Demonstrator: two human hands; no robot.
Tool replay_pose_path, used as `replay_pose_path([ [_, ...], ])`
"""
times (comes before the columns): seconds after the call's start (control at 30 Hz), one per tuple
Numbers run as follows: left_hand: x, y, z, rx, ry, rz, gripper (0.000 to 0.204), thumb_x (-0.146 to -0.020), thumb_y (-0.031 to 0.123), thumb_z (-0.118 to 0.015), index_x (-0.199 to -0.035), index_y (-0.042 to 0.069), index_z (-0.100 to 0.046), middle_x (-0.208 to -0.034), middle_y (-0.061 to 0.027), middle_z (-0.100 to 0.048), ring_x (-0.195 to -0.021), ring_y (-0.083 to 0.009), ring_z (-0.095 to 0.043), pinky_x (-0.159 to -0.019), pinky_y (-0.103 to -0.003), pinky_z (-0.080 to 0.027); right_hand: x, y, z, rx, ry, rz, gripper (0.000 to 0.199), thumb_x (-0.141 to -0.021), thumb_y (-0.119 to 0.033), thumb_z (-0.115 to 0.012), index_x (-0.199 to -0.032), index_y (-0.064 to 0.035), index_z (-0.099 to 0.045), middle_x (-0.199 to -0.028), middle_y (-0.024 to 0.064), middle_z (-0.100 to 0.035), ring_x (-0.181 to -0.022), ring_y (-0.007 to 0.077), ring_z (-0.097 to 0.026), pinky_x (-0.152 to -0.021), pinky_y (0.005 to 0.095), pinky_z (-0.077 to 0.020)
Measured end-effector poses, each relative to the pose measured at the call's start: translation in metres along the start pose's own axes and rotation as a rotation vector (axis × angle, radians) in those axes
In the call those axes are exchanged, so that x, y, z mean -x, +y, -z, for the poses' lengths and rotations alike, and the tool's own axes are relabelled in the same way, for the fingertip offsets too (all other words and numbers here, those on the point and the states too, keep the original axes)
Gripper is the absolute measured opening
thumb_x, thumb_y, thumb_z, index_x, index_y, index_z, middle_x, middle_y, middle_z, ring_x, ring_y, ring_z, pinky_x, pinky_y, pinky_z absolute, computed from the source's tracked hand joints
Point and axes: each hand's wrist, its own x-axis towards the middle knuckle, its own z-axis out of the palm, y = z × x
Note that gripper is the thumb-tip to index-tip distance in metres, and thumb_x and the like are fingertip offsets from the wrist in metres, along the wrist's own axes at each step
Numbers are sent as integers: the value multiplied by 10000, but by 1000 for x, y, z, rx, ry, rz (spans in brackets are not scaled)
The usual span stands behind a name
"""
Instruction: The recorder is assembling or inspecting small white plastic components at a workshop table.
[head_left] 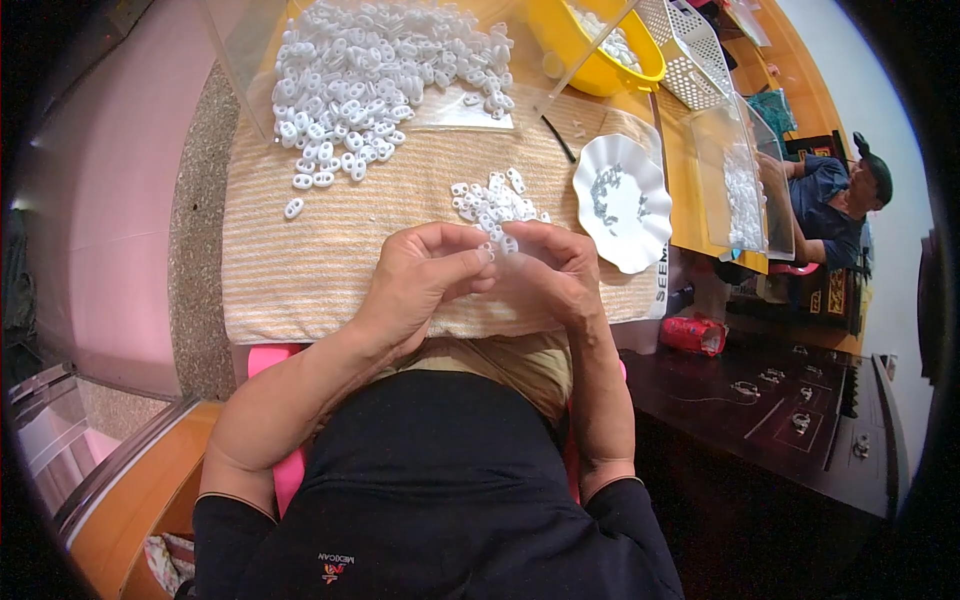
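Head view: my left hand is drawn to a narrow pinch, thumb toward index finger, at a small pale piece; my right hand, its thumb and forefinger slightly parted, grips a white two-hole piece at the tips. Both pieces sit near one another, just before a small white pile on the striped towel, left of the scalloped dish.

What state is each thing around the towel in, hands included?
Left hand: pinching a small white piece
Right hand: at another white piece, grip unclear
Large white pile: loose, heaped
Small white pile: loose, low
Wavy-edged plate: upright, holding small grey pieces
Yellow basin: open, holding white pieces
Towel: spread out
Black strip: lying down
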Motion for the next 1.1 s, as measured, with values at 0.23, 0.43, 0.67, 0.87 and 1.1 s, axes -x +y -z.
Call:
replay_pose_path([
  [0.23,0,-1,0,5,-13,-2,167,-852,40,-661,-994,-35,-614,-869,-92,-665,-761,-129,-634,-725,-256,-536,0,4,2,27,7,-9,318,-823,-43,-680,-1128,34,-637,-1020,87,-683,-909,131,-640,-840,257,-498],
  [0.43,0,-2,1,0,-20,-10,155,-856,35,-655,-986,-36,-613,-857,-93,-663,-756,-133,-633,-722,-259,-534,0,4,0,17,3,0,320,-832,-58,-672,-1137,32,-636,-1017,87,-686,-910,135,-644,-845,261,-498],
  [0.67,-2,-5,5,-18,-43,-11,148,-872,31,-643,-1009,-20,-621,-909,-92,-669,-784,-132,-651,-741,-260,-568,-2,8,5,53,-39,39,319,-853,-7,-671,-1168,16,-625,-996,57,-673,-880,101,-629,-778,236,-518],
  [0.87,-1,-5,3,-24,-41,-9,144,-876,33,-640,-1010,-14,-623,-913,-91,-668,-791,-133,-650,-749,-268,-568,-2,10,4,67,-48,68,325,-840,-4,-689,-1159,20,-631,-1001,34,-658,-900,82,-604,-784,219,-492],
  [1.1,-2,-7,5,-30,-32,-3,146,-873,27,-638,-1012,-14,-620,-903,-94,-668,-786,-140,-651,-748,-273,-566,-2,7,3,121,-60,81,309,-836,-15,-699,-1137,21,-643,-985,33,-661,-891,81,-604,-773,218,-490],
])
